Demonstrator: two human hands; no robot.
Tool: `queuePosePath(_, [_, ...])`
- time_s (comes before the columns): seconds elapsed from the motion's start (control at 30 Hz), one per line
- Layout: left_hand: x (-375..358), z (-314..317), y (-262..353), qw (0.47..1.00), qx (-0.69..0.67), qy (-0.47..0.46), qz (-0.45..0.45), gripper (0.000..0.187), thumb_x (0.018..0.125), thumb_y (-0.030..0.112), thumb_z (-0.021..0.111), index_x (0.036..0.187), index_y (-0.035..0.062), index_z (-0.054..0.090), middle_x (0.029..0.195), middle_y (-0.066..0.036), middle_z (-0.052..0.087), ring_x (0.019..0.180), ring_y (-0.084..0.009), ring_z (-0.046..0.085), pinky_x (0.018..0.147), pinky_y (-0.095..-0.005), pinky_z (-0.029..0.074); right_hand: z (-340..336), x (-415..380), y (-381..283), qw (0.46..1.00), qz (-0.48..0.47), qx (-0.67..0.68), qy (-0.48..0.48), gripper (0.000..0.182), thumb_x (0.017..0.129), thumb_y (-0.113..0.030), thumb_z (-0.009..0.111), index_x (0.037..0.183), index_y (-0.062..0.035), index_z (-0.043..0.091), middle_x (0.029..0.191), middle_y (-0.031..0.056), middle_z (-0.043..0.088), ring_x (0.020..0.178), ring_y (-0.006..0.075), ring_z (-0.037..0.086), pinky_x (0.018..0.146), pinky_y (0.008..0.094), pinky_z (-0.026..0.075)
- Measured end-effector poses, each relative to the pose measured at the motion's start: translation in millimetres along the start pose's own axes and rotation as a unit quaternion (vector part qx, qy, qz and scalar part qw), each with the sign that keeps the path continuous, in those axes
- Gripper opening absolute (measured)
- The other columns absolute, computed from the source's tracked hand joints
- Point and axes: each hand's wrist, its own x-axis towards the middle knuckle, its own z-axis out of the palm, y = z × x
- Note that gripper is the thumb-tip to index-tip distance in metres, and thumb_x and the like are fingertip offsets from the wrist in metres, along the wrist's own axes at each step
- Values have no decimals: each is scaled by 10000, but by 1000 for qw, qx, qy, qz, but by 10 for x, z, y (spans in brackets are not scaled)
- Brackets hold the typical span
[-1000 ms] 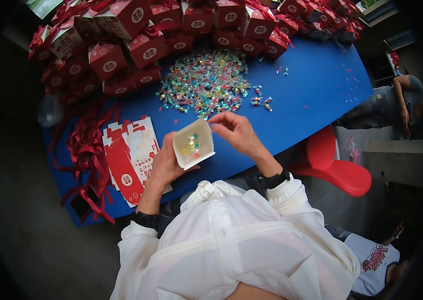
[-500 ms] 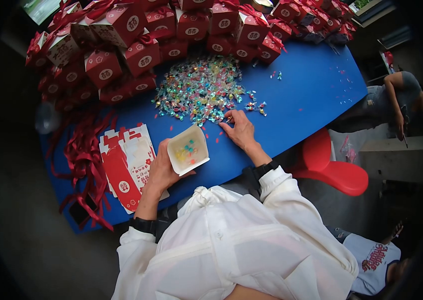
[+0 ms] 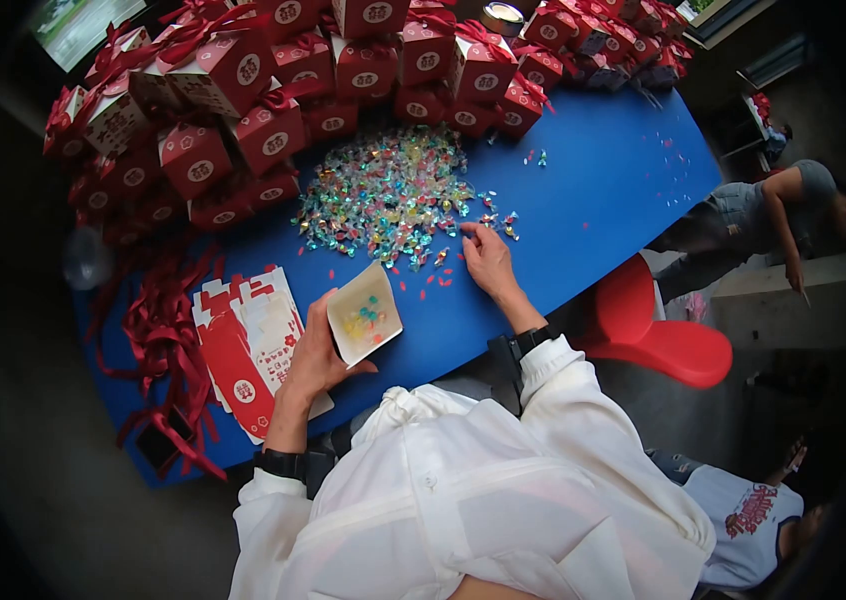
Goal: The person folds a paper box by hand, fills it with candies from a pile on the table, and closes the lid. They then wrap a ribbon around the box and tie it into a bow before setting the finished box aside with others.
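The blue table (image 3: 603,190) carries everything, and along its far edge stands a crowd of closed red gift boxes (image 3: 273,125) tied with ribbon. In front of them lies the heap of wrapped candies (image 3: 383,195) — a wide, glittering spread with loose pieces trailing off toward the near right side. To the left, flat unfolded boxes (image 3: 243,340) are stacked beside a tangle of red ribbons (image 3: 158,340).

The open box (image 3: 364,313) sits in the left hand (image 3: 315,352), fingers wrapped around its underside, mouth tilted up, a few candies already inside. It lies down and to the left of the right hand (image 3: 488,262), which is the nearer one to the heap — resting at its near right edge, palm down, fingers loosely extended onto the scattered pieces. Whether a candy is already pinched under the fingertips cannot be told from this view. The heap's edge lies just beyond and left of those fingertips.
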Motion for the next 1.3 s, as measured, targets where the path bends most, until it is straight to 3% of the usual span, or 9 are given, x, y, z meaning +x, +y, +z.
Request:
queuePosePath(0.5, [17,6,58,1000,13,12,-1,1055,451,218,937,1314,101,340,1266,-130,427,1164,-360,488,920,-416,477,56,-161,-243,990,-78,-92,-67,264,758,-245,759,868,-74,592,854,58,600,751,187,615,659,332,500])
queuePosePath(0.57, [11,0,73,999,34,21,19,1049,455,221,935,1312,103,342,1262,-130,431,1165,-360,487,912,-413,480,-17,-120,-331,986,68,35,-151,250,786,-232,751,841,-50,589,759,38,597,656,123,575,599,278,478])
queuePosePath(0.7, [16,-5,107,999,29,1,-21,1069,461,238,940,1315,66,321,1286,-150,440,1196,-347,487,989,-411,420,-57,-165,-588,974,69,163,-143,243,801,-216,751,816,-37,587,701,7,579,618,66,518,561,229,443])
queuePosePath(0.87, [13,13,77,1000,22,12,17,1036,460,224,933,1306,105,347,1258,-132,436,1151,-359,496,908,-412,481,-159,-351,-1146,919,6,329,-218,229,798,-177,755,881,-22,608,717,-14,559,637,45,487,563,210,421])
queuePosePath(0.97, [16,2,120,1000,19,4,5,1040,463,228,932,1309,101,341,1255,-131,437,1153,-356,494,911,-410,478,-267,-468,-1442,938,-112,214,-249,175,836,-113,710,935,-10,609,750,-22,589,659,26,514,584,186,429])
queuePosePath(1.03, [11,2,95,1000,24,3,9,1051,470,227,933,1317,85,325,1248,-137,448,1157,-359,501,929,-413,462,-203,-397,-1328,940,-112,218,-239,183,847,-121,695,974,-12,621,748,-20,594,657,37,517,588,200,437])
queuePosePath(1.1, [-1,1,93,1000,28,2,13,1063,478,225,934,1324,69,309,1240,-142,458,1161,-362,507,947,-415,446,19,-208,-981,963,-32,250,-96,205,815,-158,720,947,-21,644,688,9,590,613,74,526,574,225,439])
queuePosePath(1.23, [9,0,117,999,32,5,1,1059,484,241,933,1321,63,309,1240,-142,458,1160,-365,508,946,-418,445,230,-184,-511,986,-116,-94,-81,328,800,-185,716,1081,-75,588,926,111,575,826,270,613,710,364,503])
queuePosePath(1.3, [10,-2,113,999,32,6,-2,1054,487,245,931,1319,61,310,1238,-142,459,1159,-365,508,945,-416,445,254,-229,-448,985,-129,-86,-82,338,791,-196,717,1072,-90,562,1003,135,528,920,335,583,752,419,492])
